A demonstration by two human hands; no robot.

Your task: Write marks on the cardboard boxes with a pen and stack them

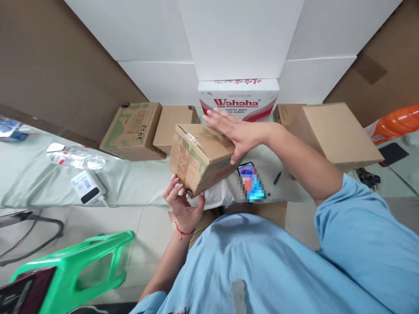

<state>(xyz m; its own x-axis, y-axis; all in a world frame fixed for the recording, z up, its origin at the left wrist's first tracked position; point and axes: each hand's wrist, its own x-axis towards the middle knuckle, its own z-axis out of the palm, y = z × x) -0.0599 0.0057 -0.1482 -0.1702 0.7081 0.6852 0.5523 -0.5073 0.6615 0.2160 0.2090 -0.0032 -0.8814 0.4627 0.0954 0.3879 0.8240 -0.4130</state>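
A taped cardboard box with a green camouflage-like pattern is tilted above the table in front of me. My left hand grips its lower front corner from below, thumb and fingers around the edge. Across its top and far right side lies my right hand, fingers stretched out and slightly blurred, palm against the cardboard. A clear strip of tape runs over the box's top edge. Just right of the box, a phone with a lit screen rests on the table, and a black pen lies beside it.
Along the back stand a patterned box, a plain box, a white Wahaha carton and a large brown box. A plastic bottle and a white power bank lie left. A green stool stands below.
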